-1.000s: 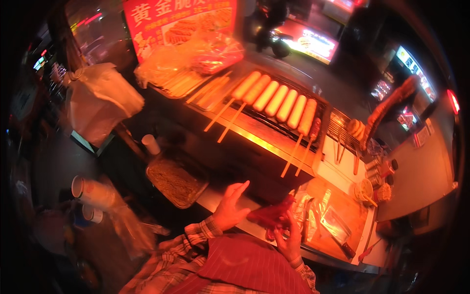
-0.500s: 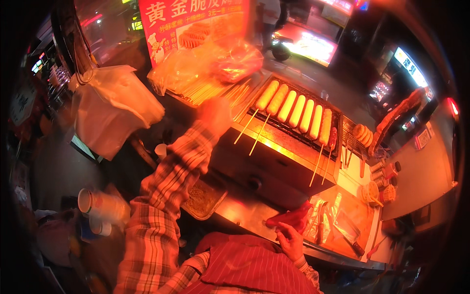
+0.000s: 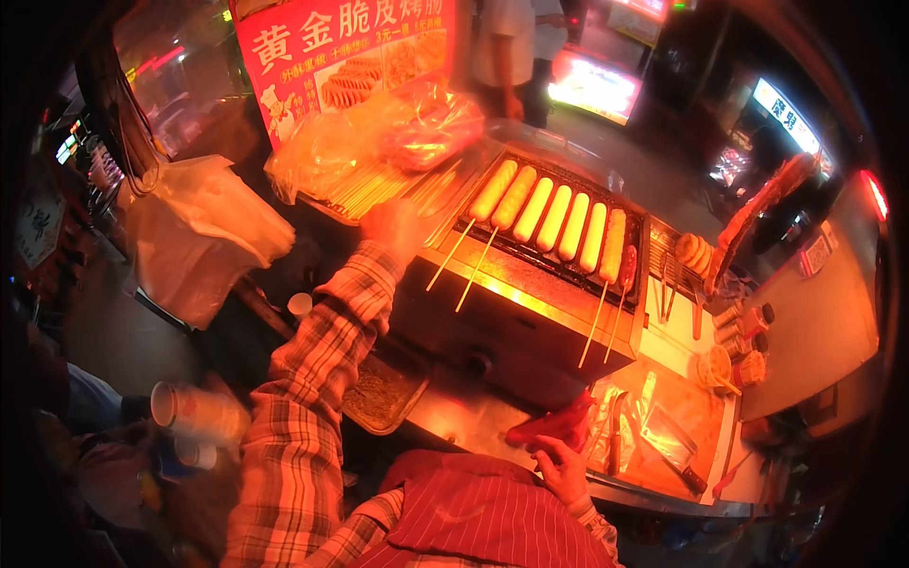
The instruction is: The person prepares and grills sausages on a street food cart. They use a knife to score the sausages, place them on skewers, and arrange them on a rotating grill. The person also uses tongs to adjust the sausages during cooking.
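Long plaid sleeves [image 3: 295, 417], dark and pale checks, red apron-like garment [image 3: 483, 523], thin pale pinstripes

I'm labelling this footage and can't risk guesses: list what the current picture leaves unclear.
All in the head view:
1. Blur hides whether the bare left hand grips the thin, pale, straight sticks.
2. The red-lit plaid sleeve hides part of the shallow, rectangular, brown-filled tray.
3. Red light masks whether the crumpled, deep-red bundle near the bare right hand is cloth or plastic.
4. The upper edge cuts off the pale-clothed standing person.
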Available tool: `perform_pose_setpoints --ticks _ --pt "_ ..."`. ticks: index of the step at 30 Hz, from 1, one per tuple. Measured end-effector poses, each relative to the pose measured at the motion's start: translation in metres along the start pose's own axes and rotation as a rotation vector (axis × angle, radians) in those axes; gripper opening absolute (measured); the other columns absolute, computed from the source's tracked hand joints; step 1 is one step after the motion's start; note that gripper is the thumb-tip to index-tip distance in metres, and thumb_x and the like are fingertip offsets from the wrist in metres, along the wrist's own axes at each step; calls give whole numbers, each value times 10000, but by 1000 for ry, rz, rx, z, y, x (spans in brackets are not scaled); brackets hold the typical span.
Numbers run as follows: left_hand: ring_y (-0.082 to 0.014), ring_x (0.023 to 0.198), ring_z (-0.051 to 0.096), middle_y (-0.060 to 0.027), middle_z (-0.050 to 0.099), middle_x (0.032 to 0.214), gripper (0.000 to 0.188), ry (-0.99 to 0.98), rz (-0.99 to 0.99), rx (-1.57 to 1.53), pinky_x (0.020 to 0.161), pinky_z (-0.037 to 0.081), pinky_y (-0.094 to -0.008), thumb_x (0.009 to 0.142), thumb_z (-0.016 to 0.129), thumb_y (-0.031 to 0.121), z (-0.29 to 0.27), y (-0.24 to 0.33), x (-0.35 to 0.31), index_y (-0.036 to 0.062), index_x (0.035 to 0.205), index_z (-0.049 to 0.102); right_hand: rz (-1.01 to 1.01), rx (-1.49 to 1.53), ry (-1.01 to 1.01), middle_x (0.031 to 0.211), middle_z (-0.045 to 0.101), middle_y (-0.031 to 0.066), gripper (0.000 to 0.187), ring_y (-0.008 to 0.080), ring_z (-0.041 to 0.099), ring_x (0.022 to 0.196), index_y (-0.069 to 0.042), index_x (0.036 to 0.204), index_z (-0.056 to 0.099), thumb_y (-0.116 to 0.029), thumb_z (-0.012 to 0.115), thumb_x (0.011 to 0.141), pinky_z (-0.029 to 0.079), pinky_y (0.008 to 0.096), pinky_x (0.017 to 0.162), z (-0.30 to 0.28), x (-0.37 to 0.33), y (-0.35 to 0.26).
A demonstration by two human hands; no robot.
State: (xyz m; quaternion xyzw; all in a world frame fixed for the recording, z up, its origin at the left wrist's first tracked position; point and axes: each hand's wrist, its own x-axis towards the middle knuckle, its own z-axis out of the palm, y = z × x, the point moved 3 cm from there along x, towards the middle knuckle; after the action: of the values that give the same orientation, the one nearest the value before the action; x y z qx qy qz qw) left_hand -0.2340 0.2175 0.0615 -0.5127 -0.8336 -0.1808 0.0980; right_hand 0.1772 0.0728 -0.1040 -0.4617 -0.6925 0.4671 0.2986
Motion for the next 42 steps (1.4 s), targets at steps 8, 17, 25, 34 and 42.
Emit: perform_pose_setpoints --ticks 8,17,25,34,42 --pt "-399 863 674 -211 692 884 188 -22 -122 10 745 543 -489 806 630 198 -3 8 8 27 823 707 12 -88 -37 786 699 57 258 89 643 658 -29 1169 631 -61 620 913 515 246 574 -23 6 0" --pt "-389 960 668 -223 692 986 221 -124 -228 68 819 536 -459 792 636 194 16 4 32 29 903 733 29 -164 -61 849 702 97 263 148 685 747 -34 1156 651 -81 637 898 535 273 641 -43 7 1" --pt "-303 717 669 -130 719 856 206 -11 -54 -141 645 492 -400 815 656 213 15 -38 30 26 875 716 -71 -41 -19 771 672 93 232 125 638 662 -28 1124 660 -79 632 899 501 260 600 -50 3 18" --pt "-12 641 488 50 581 723 99 -318 -104 -1441 566 383 -185 913 632 105 -69 72 -118 8 923 649 -247 50 -94 851 663 86 236 133 640 710 -15 1142 655 -62 642 910 500 241 630 -65 28 -88" --pt "-11 675 494 47 595 756 73 -526 -158 -1507 585 397 -181 924 629 71 -52 124 -221 1 927 648 -280 429 -128 833 588 42 223 108 561 761 14 1079 694 -97 697 884 463 239 717 -41 75 -178"
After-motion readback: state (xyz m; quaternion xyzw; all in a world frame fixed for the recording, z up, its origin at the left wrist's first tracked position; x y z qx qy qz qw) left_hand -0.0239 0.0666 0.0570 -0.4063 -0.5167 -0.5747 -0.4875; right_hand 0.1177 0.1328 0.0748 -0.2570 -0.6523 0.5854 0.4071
